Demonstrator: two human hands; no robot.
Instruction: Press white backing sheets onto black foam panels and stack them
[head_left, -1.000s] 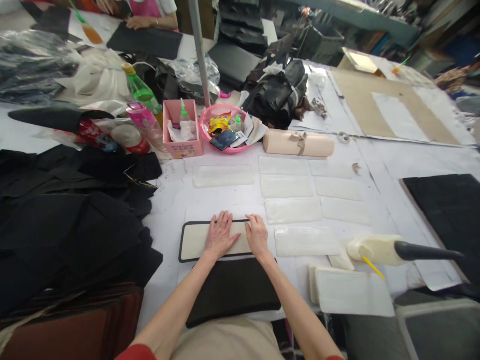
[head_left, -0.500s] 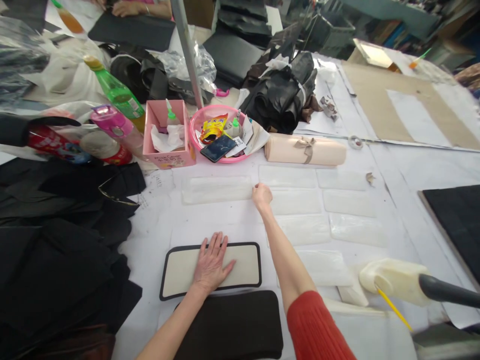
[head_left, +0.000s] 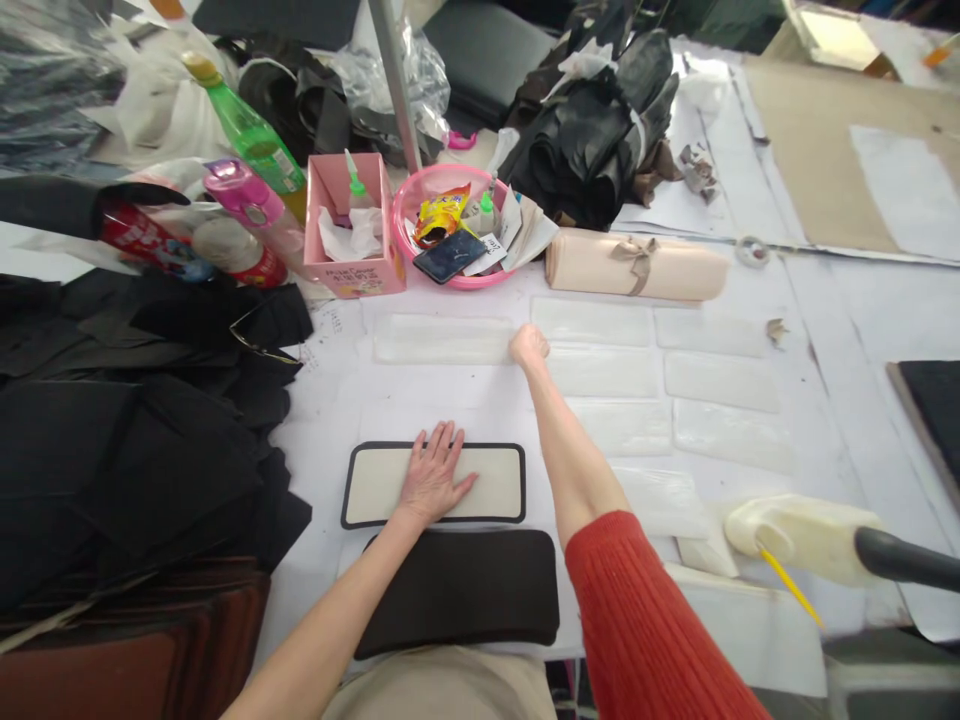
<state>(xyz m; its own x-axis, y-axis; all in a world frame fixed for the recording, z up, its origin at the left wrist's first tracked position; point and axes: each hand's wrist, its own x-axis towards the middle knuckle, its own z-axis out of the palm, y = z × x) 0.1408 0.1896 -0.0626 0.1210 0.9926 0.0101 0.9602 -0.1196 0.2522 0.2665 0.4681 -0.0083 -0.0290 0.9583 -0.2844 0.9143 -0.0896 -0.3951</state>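
My left hand [head_left: 435,478] lies flat with fingers spread on a cream panel [head_left: 491,485] with a black border. Just below that panel, nearer to me, is a plain black panel [head_left: 465,590] with rounded corners. Farther out, my right hand [head_left: 529,345] is closed at the right end of a translucent white strip [head_left: 442,340]; its fingertips are hidden, so whether they grip the strip's end cannot be made out. More translucent strips [head_left: 600,372] lie in rows to the right of that hand.
A pink box [head_left: 356,278], a pink basket [head_left: 480,282] and a peach roll [head_left: 637,265] stand beyond the strips. Black material [head_left: 135,440] is piled at left. At right lies a cream container [head_left: 802,535] with a dark handle and a yellow stick [head_left: 791,585].
The view has tilted down and shifted, so objects sit higher in the picture. My left hand stays spread on the bordered panel, and my right hand remains closed at the strip's end.
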